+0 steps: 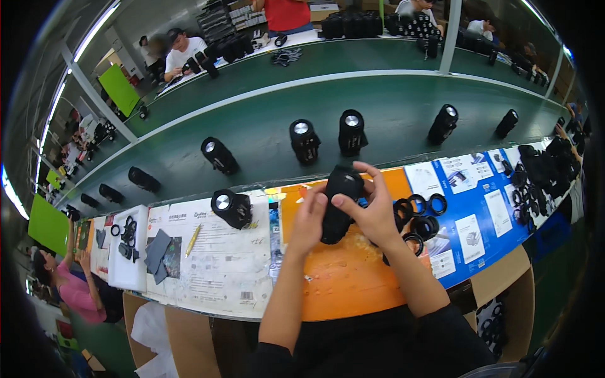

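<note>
Over the orange sheet [353, 286], both my hands hold a black cylindrical speaker [338, 217], tilted slightly. My left hand [307, 219] closes on its left side. On the other side my right hand [376, 211] grips it, thumb across the front and fingertips near the top end. Just right of that hand lie several black rings [425, 227], partly overlapping. Another black speaker [232, 208] with a silver round end stands to the left on white printed sheets [214, 277].
A green conveyor [265, 135] crosses beyond the table, carrying several black speakers [305, 142]. Leftward are a yellow pen [193, 241], grey cloths [157, 255] and a white tray [129, 277]. Blue sheets [482, 233] lie right. Cardboard boxes [513, 283] stand below; a co-worker in pink [79, 293] sits left.
</note>
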Available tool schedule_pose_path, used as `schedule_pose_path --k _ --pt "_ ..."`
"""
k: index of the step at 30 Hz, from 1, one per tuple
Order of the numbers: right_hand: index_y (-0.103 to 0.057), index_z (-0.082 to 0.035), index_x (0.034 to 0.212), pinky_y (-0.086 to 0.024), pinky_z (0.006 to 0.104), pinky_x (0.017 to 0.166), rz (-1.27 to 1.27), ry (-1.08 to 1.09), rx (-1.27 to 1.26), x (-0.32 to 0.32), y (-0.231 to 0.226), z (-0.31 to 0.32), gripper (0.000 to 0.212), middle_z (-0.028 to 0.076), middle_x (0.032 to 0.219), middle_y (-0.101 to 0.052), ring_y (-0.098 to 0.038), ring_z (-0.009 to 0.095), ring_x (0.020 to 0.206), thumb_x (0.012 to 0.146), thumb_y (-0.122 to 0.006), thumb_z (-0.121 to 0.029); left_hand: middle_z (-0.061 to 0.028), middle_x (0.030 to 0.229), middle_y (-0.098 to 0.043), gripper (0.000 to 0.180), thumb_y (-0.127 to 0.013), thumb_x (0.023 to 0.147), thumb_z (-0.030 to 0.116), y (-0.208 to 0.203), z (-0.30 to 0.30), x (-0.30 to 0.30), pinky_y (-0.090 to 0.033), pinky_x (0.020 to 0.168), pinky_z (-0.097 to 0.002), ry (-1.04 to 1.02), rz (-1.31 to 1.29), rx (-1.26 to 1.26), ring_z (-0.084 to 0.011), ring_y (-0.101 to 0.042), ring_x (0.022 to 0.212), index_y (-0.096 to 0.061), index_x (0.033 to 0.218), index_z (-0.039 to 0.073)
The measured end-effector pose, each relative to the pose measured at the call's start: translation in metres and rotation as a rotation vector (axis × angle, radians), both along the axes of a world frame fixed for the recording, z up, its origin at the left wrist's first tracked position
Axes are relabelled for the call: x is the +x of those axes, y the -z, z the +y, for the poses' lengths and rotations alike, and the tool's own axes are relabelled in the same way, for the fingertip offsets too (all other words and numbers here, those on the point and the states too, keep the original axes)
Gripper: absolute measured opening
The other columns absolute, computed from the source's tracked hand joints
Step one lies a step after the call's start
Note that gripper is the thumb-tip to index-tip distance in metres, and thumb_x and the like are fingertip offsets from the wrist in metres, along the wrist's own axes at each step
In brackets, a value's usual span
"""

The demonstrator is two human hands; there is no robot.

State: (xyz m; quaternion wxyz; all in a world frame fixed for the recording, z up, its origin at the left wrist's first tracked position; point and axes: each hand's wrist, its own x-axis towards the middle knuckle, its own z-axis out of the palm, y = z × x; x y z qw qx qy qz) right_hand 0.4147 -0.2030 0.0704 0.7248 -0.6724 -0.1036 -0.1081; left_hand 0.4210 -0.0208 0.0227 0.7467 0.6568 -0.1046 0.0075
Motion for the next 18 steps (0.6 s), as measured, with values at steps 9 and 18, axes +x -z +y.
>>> schedule_pose_path --k 9,18 --pt "-0.043 0.002 0.167 -0.052 0.0414 0.115 0.056 -0.242 -0.102 -0.017 0.055 0.012 0.101 0.024 0.151 -0.066 -0.069 0.033 0.134 0.093 -0.093 -0.045 -0.0139 0.14 -0.069 0.088 -0.073 0.102 0.068 0.01 -0.003 -0.017 -0.063 0.105 -0.0379 -0.02 0.125 -0.601 -0.0233 -0.071 0.126 -0.048 0.158 0.004" --pt "-0.052 0.005 0.159 -0.057 0.0434 0.109 0.12 -0.469 -0.281 -0.025 0.04 0.016 0.094 0.027 0.137 -0.073 -0.074 0.036 0.127 0.09 -0.095 -0.041 -0.0168 0.137 -0.067 0.096 -0.084 0.094 0.066 -0.009 0.037 -0.014 -0.058 0.115 -0.0462 0.071 -0.065 -0.429 -0.0333 -0.068 0.131 -0.048 0.157 0.003"
